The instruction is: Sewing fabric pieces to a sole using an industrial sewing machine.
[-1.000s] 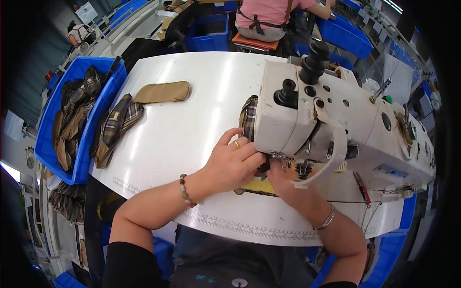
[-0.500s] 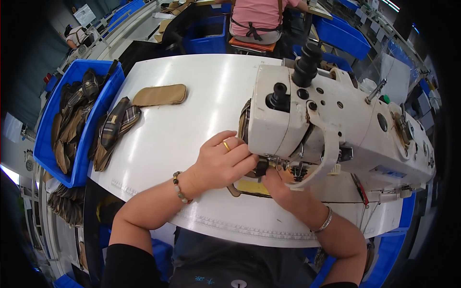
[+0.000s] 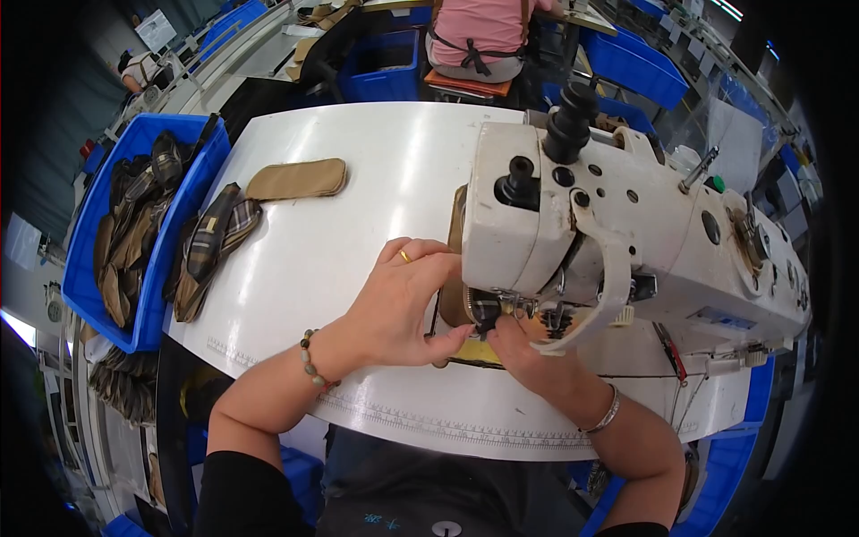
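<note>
In the head view, a white sewing machine (image 3: 537, 215) stands at the right of the white table. A tan fabric piece (image 3: 455, 304) with a zipper and a dark plaid part lies at its needle area, over a yellow strip (image 3: 474, 352). My left hand (image 3: 394, 309) arches at the piece's left, thumb on its lower end and forefinger reaching toward the machine head. My right hand (image 3: 528, 353) is closed on the dark plaid part below the needle, its fingertips partly hidden. A red-handled snipper (image 3: 671, 353) lies to the right.
A loose tan piece (image 3: 295, 179) and a plaid fabric bundle (image 3: 210, 251) lie on the table's left. A blue crate (image 3: 85, 268) of fabric pieces stands beside them. A co-worker in pink (image 3: 479, 27) sits beyond the table, among more blue bins (image 3: 631, 67).
My left hand's fingers have risen and spread from their curled grip, with the thumb moved down, showing more of the tan piece and zipper. My right hand has barely moved.
</note>
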Demonstrator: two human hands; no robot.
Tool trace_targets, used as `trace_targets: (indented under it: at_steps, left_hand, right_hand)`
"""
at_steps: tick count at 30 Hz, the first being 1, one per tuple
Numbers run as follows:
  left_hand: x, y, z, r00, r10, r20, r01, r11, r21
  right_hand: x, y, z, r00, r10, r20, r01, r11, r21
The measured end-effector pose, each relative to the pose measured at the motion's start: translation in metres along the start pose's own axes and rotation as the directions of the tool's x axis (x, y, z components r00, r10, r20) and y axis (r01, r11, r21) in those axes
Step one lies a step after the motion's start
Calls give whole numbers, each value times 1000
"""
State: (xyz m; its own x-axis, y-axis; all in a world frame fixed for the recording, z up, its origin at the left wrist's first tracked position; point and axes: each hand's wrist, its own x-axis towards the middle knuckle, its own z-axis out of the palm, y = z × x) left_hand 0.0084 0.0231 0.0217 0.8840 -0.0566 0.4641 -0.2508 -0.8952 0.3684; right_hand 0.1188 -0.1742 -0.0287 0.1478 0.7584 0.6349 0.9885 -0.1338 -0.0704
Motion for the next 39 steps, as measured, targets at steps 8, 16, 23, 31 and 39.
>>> trace_targets:
  at_steps: [8, 16, 23, 31, 39]
  left_hand:
    - [-8, -5, 12, 972, 129, -196, -102, 985, 140]
    - [-4, -5, 14, 996, 84, -10, -84, 996, -35]
    - [-6, -3, 10, 996, 17, 89, -10, 997, -77]
    - [-8, 1, 19, 970, 152, -190, -123, 980, 156]
    - [-3, -7, 15, 986, 60, -155, -71, 995, -64]
  right_hand:
    - [-11, 1, 10, 996, 82, 24, -82, 996, 24]
    - [-21, 4, 15, 996, 77, 38, -76, 997, -27]
    - [-11, 3, 9, 993, 120, 17, -121, 991, 57]
    - [-13, 4, 14, 992, 127, 7, -127, 992, 25]
    - [-22, 5, 21, 991, 134, 22, -135, 990, 32]
